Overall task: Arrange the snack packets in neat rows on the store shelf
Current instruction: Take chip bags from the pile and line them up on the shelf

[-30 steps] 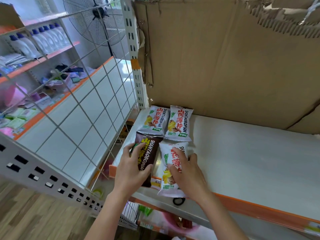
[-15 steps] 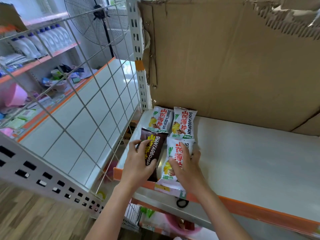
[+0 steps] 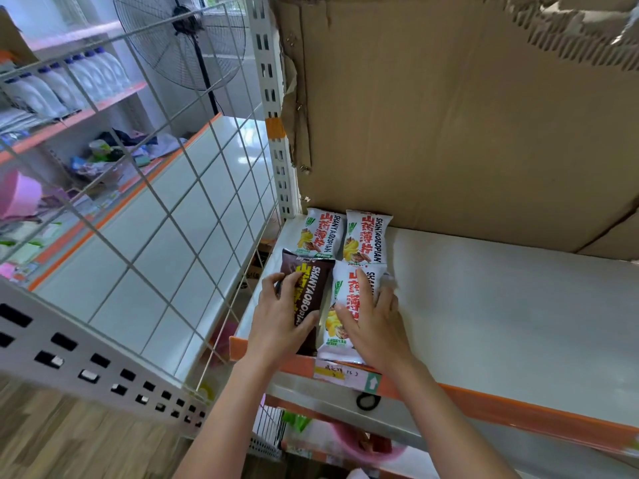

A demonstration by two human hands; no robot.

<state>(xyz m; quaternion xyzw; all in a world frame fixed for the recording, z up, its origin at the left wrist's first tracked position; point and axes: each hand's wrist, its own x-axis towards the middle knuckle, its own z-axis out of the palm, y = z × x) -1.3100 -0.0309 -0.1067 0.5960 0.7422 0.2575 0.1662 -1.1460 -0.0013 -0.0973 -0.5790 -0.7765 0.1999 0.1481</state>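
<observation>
The brown snack packet (image 3: pixel 308 299) lay on the white shelf (image 3: pixel 501 305) at its front left corner, the left hand (image 3: pixel 280 318) curled round it, thumb on its right side, fingers over its left edge. Just right of the brown packet, touching it, lay a white packet (image 3: pixel 349 299), the right hand (image 3: pixel 375 321) resting flat on it with fingers spread. Behind the brown packet two more white packets (image 3: pixel 320 235) sat side by side against the cardboard (image 3: pixel 466 115)

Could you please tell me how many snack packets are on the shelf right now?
4: two white packets at the back, a brown packet and a white front packet under the hands. None seem hidden.
</observation>
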